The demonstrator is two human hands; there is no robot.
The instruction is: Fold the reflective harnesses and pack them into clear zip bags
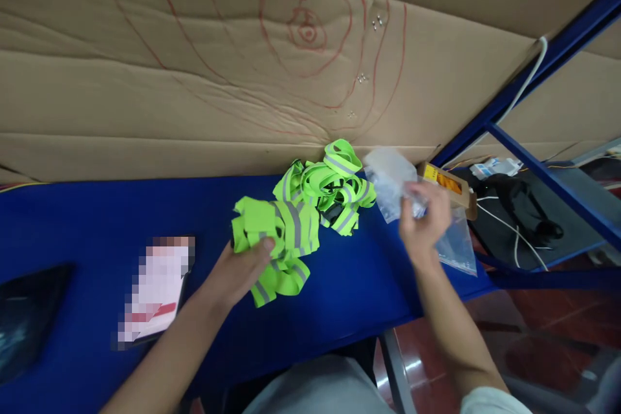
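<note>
Two arms (458, 320) extend forward, left hand (245, 270) holding straps (295, 226).

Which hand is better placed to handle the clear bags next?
Probably the right hand: it is at the clear bags, though blur hides whether it grips one. The left hand is farther off and occupied, holding a bundle of neon-green straps.

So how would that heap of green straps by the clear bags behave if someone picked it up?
Probably floppy: the heap of green straps lies in loose, bending loops. It may come up tangled or shed pieces, since the loops overlap in all directions. It's likely light too, as the straps look thin and flat.
</note>
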